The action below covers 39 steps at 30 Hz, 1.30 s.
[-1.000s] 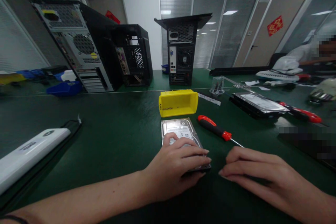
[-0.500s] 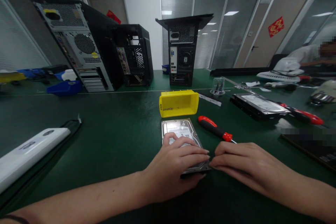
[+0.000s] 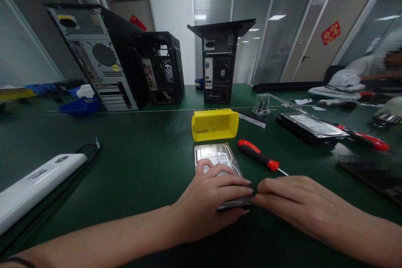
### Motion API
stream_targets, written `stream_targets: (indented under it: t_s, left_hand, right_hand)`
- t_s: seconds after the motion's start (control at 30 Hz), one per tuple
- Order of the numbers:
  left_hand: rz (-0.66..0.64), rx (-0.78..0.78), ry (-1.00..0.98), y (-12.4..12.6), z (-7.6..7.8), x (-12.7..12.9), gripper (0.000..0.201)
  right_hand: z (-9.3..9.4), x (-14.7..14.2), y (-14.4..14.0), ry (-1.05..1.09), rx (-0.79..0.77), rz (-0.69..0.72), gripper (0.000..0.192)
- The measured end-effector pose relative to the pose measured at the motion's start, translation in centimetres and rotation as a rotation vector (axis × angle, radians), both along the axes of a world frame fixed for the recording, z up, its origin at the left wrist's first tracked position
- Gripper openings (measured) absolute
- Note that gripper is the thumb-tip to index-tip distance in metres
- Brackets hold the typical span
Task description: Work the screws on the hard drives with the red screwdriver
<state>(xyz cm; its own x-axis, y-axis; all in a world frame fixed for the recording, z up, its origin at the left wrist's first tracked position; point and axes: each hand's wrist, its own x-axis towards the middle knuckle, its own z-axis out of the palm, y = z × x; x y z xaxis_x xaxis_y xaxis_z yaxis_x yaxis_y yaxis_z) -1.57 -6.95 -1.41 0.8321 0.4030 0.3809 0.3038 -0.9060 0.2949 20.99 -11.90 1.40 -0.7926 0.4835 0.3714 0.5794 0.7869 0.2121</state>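
Observation:
A silver hard drive (image 3: 216, 154) lies on the green table, label side up. My left hand (image 3: 216, 192) grips it from the left, fingers across the top and thumb at the near edge. At the drive's near right corner, the fingertips of my right hand (image 3: 289, 201) are pinched together; whatever they hold, if anything, is hidden. A red and black screwdriver (image 3: 259, 155) rests just beyond my right hand, its tip out of sight behind the hand. Directly behind the drive, a yellow bin (image 3: 215, 125) lies with its opening toward me.
Computer cases (image 3: 218, 63) stand along the back. To the right are a second hard drive (image 3: 310, 125), another red-handled tool (image 3: 367, 139) and a clear cup (image 3: 262, 104). A white power strip (image 3: 44, 176) lies left. A co-worker sits far right.
My right hand has shifted slightly down, uncovering more of the screwdriver's shaft. The left hand keeps its grip on the drive. The whole view has moved a little.

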Motion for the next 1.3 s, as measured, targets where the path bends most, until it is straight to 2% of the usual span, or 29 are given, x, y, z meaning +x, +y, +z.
stream_targets:
  t_s: [0.1,0.2,0.4,0.53,0.6,0.7,0.73,0.8,0.9,1.0,1.07,1.13,1.23,1.3]
  left_hand:
    - [0.027,-0.034,0.009,-0.3,0.2,0.2,0.027]
    - [0.064,-0.065,0.022,-0.7,0.5,0.6,0.026]
    - [0.110,-0.082,0.028,-1.0,0.6,1.1,0.020]
    - [0.100,-0.104,-0.003,-0.8,0.5,1.0,0.020]
    - [0.096,-0.102,-0.016,-0.8,0.3,1.0,0.020]
    - [0.094,-0.074,-0.033,-0.8,0.1,0.9,0.020]
    - [0.090,-0.063,-0.041,-0.8,0.0,0.9,0.020]
    - [0.080,-0.048,-0.051,-0.8,-0.1,0.8,0.021]
    - [0.072,-0.051,-0.041,-0.8,-0.2,0.8,0.022]
    - [0.063,-0.062,-0.029,-0.7,-0.3,0.7,0.022]
    - [0.051,-0.064,-0.033,-0.7,-0.4,0.8,0.022]
    - [0.053,-0.066,-0.038,-0.6,-0.4,0.8,0.022]
    - [0.068,-0.077,-0.038,-0.7,-0.3,0.7,0.022]
    - [0.069,-0.085,-0.030,-0.8,-0.3,0.7,0.022]
  right_hand:
    - [0.1,-0.2,-0.1,0.003,0.052,0.019,0.040]
    - [0.2,-0.1,-0.2,0.020,0.029,0.008,0.039]
    - [0.5,0.5,-0.6,0.077,-0.202,-0.059,0.032]
    - [0.9,1.2,0.1,0.200,-0.261,-0.090,0.026]
    - [0.8,1.9,1.1,0.317,-0.296,-0.220,0.028]
    - [-0.1,3.2,2.9,0.375,-0.381,-0.565,0.042]
    - [-0.6,3.6,3.6,0.332,-0.415,-0.630,0.049]
    - [-1.4,4.1,4.8,0.235,-0.490,-0.662,0.059]
    - [-1.5,4.2,6.4,0.171,-0.517,-0.650,0.065]
    - [0.3,3.8,7.5,0.265,-0.645,-0.595,0.059]
    - [2.0,3.1,7.9,0.493,-0.777,-0.544,0.061]
    - [3.4,2.1,8.0,0.860,-0.879,-0.370,0.064]
    - [4.2,0.2,8.1,1.238,-0.933,-0.121,0.039]
    - [4.0,-0.9,8.1,1.374,-0.913,-0.036,0.025]
